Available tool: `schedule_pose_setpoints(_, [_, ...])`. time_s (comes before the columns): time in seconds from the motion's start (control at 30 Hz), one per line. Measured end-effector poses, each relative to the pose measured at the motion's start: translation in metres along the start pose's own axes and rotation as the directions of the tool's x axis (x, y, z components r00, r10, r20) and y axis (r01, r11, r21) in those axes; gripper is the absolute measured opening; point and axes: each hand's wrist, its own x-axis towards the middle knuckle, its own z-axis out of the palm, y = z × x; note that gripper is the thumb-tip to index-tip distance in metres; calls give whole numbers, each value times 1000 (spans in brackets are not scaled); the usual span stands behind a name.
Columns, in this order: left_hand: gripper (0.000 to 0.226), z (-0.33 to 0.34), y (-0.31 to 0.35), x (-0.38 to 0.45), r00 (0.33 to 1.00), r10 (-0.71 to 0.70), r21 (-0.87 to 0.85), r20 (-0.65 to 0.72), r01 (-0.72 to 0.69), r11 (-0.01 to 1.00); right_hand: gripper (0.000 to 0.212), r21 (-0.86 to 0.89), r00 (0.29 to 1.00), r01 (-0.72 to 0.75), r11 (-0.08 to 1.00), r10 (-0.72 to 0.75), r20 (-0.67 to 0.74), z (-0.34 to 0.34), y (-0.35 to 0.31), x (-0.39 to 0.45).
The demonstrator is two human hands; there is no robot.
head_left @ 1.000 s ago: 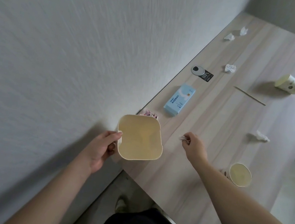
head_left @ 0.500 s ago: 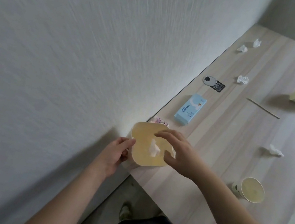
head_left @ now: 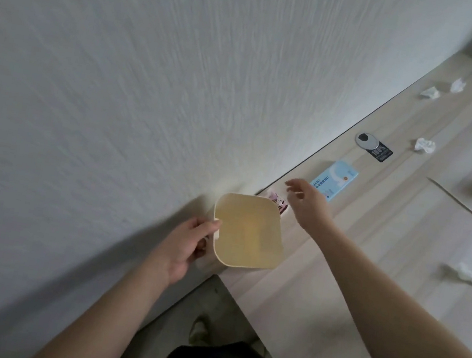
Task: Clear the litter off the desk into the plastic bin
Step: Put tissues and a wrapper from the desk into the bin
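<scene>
Now, at the left, the left hand (head_left: 186, 245) still grips the near-left rim of the cream plastic bin (head_left: 246, 230), thumb on the rim and fingers curled under its outer wall, holding it at the near-left corner of the desk (head_left: 370, 264) against the wall (head_left: 152, 71). Half a second ago a white scrap was dropping into the bin under the right hand; in this frame the blurred inside of the bin shows no clear white shape, so where that scrap lies cannot be told. The right hand (head_left: 305, 203) has left the bin's mouth and moved to the far side of it, fingers spread and loose, holding nothing, above a small pink-printed wrapper (head_left: 277, 202) that lies touching the bin's far corner. Just right of that hand lies the light blue tissue pack (head_left: 333, 184), and farther along the wall edge the round grey cable cap (head_left: 366, 139) with a black label (head_left: 382, 152) beside it. Litter remains on the desk: one crumpled tissue (head_left: 424, 145) right of the label, two more tissues (head_left: 430, 92) at the far end, a thin wooden stick (head_left: 454, 198), and a crumpled tissue (head_left: 468, 274) toward the near right.
</scene>
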Motion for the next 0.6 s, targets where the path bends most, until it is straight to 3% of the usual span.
schedule_pose_setpoints(0.17, [18,-2,-6,-8,1000,15,-67,-10,-16,998,54,-373,964,33,927,70,258,39,22,17])
schedule_pose_setpoints(0.3, [16,-3,-16,-15,999,-25,-120,-32,21,993,56,-527,931,170,833,39,362,54,40,15])
schedule_pose_setpoints(0.47, [19,-8,-23,-24,998,-23,-148,-62,13,989,55,-621,952,234,748,-47,303,66,52,5])
schedule_pose_setpoints(0.6, [17,-11,-24,-30,996,-33,-107,-79,24,994,45,-619,971,195,761,-62,230,66,64,-13])
